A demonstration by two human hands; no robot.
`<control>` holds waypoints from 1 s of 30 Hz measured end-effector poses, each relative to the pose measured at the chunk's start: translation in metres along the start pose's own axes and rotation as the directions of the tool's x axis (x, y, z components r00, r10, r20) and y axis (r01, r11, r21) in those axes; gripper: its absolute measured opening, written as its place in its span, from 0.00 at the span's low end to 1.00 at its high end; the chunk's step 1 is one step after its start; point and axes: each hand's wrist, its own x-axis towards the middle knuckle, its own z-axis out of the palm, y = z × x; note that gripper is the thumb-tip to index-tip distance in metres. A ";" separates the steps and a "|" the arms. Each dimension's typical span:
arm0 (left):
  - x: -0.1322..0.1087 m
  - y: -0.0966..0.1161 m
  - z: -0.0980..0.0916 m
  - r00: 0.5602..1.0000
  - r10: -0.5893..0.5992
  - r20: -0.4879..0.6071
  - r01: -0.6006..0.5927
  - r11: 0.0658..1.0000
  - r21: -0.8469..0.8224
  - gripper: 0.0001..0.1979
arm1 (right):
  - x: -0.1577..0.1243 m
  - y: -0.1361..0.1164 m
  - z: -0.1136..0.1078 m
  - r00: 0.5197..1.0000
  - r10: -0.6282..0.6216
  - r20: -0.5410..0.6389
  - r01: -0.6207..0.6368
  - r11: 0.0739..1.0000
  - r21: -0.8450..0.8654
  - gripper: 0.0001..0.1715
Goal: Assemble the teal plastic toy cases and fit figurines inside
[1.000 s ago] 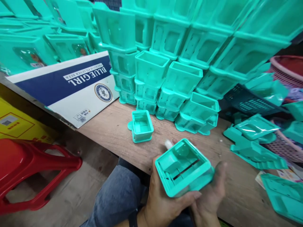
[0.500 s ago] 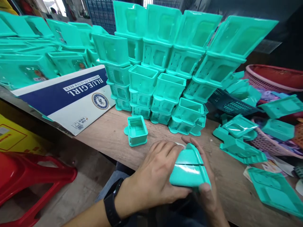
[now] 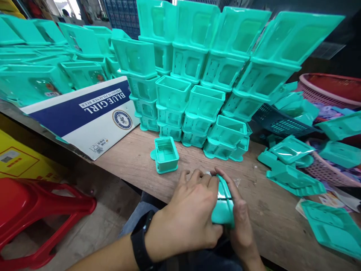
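Between my two hands is a teal plastic case (image 3: 222,210) with a dark seam running across it, held near the front edge of the table. My left hand (image 3: 191,210), with a black band on the wrist, is wrapped over the case's left side. Against the right side press the fingers and palm of my right hand (image 3: 239,214). Much of the case is hidden by my hands. Just beyond them, a small open teal box (image 3: 166,155) stands alone on the wooden table (image 3: 135,154).
Stacked teal boxes (image 3: 197,101) rise at the back. A beer carton (image 3: 93,116) leans at left, before more teal boxes (image 3: 31,82). Loose teal parts (image 3: 293,169) and a teal tray (image 3: 332,226) lie at right, near pink baskets (image 3: 324,162). A red stool (image 3: 36,214) stands lower left.
The case has turned in my hands and shows a narrower face. My right hand has shifted left and its thumb no longer lies on the near end.
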 end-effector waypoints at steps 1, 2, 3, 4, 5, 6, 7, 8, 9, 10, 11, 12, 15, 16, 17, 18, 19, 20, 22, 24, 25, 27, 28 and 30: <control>0.002 0.000 0.003 1.000 -0.004 -0.003 0.004 1.000 0.013 0.26 | 0.000 0.001 0.000 1.000 -0.012 0.013 0.012 0.999 -0.038 0.44; 0.003 -0.001 0.006 1.000 -0.005 0.002 0.005 1.000 0.009 0.25 | 0.001 0.003 0.000 1.000 -0.011 0.028 0.013 0.998 -0.064 0.43; 0.005 -0.003 0.008 1.000 -0.004 0.012 0.004 1.000 -0.007 0.25 | 0.001 0.004 0.000 0.999 -0.005 0.040 0.008 0.997 -0.082 0.42; 0.006 -0.004 0.011 1.000 -0.003 0.021 0.003 1.000 -0.025 0.24 | 0.001 0.005 0.000 0.999 0.002 0.047 0.002 0.995 -0.098 0.41; 0.007 -0.006 0.013 1.000 0.003 0.026 -0.002 0.999 -0.040 0.24 | 0.001 0.006 0.000 0.999 0.006 0.048 -0.001 0.994 -0.113 0.39; 0.008 -0.007 0.014 1.000 0.013 0.025 -0.012 0.999 -0.051 0.24 | 0.002 0.006 0.000 0.999 0.004 0.036 0.001 0.992 -0.128 0.38; 0.008 -0.008 0.015 1.000 0.021 0.021 -0.020 0.998 -0.057 0.23 | 0.002 0.006 0.000 1.000 0.000 0.018 0.003 0.990 -0.143 0.36; 0.009 -0.009 0.015 1.000 0.027 0.016 -0.026 0.998 -0.059 0.22 | 0.002 0.005 0.001 1.000 -0.002 -0.004 0.001 0.988 -0.156 0.35; 0.009 -0.010 0.015 0.999 0.032 0.016 -0.031 0.998 -0.060 0.21 | 0.003 0.004 0.001 1.000 -0.001 -0.028 -0.004 0.986 -0.168 0.34; 0.010 -0.010 0.015 0.999 0.036 0.017 -0.035 0.998 -0.061 0.20 | 0.003 0.003 0.001 0.999 0.005 -0.048 -0.013 0.984 -0.176 0.34; 0.010 -0.010 0.016 0.999 0.037 0.018 -0.036 0.997 -0.063 0.19 | 0.004 0.001 0.002 0.998 0.013 -0.059 -0.024 0.983 -0.184 0.34; 0.010 -0.009 0.016 0.999 0.032 0.014 -0.031 0.998 -0.063 0.19 | 0.004 0.000 0.002 0.998 0.021 -0.059 -0.032 0.981 -0.192 0.34; 0.009 -0.007 0.014 1.000 -0.001 -0.002 0.001 0.996 -0.084 0.22 | 0.007 -0.003 0.003 1.000 0.012 -0.022 -0.017 0.977 -0.213 0.33; 0.007 -0.007 0.013 1.000 -0.016 0.000 0.016 0.996 -0.088 0.23 | 0.008 -0.002 0.003 1.000 0.005 -0.005 -0.006 0.976 -0.216 0.33; 0.006 -0.007 0.012 1.000 -0.029 0.001 0.029 0.996 -0.086 0.25 | 0.009 -0.002 0.003 1.000 0.000 0.000 0.001 0.978 -0.211 0.31; 0.004 -0.008 0.011 0.999 -0.036 -0.007 0.035 0.996 -0.086 0.27 | 0.010 0.000 0.002 1.000 0.003 -0.008 -0.005 0.983 -0.182 0.29; 0.002 -0.011 0.010 0.999 -0.031 -0.030 0.028 0.995 -0.094 0.31 | 0.011 0.001 0.001 0.999 0.011 -0.033 -0.015 0.991 -0.132 0.28; -0.001 -0.014 0.011 0.997 -0.017 -0.071 0.009 0.993 -0.119 0.36 | 0.013 0.002 0.000 0.998 0.022 -0.061 -0.026 0.997 -0.072 0.28; -0.007 -0.022 0.016 0.981 -0.007 -0.193 -0.040 0.970 -0.239 0.49 | 0.017 0.004 -0.003 0.986 0.068 -0.153 -0.053 0.994 0.100 0.29; -0.012 -0.029 0.029 0.956 -0.082 -0.280 -0.047 0.904 -0.426 0.62 | 0.021 0.004 -0.006 0.946 0.148 -0.289 -0.055 0.951 0.305 0.28; -0.014 -0.031 0.037 0.951 -0.128 -0.281 -0.038 0.856 -0.516 0.65 | 0.022 0.004 -0.006 0.913 0.185 -0.364 -0.031 0.920 0.391 0.26; -0.018 -0.033 0.051 0.948 -0.184 -0.259 -0.038 0.743 -0.668 0.63 | 0.022 0.005 -0.006 0.851 0.234 -0.470 0.046 0.859 0.509 0.19; -0.020 -0.032 0.056 0.947 -0.188 -0.260 -0.059 0.695 -0.717 0.58 | 0.020 0.006 -0.005 0.849 0.231 -0.476 0.065 0.847 0.528 0.17; -0.023 -0.030 0.061 0.934 -0.177 -0.311 -0.127 0.648 -0.751 0.49 | 0.016 0.008 -0.005 0.903 0.204 -0.378 0.025 0.853 0.521 0.18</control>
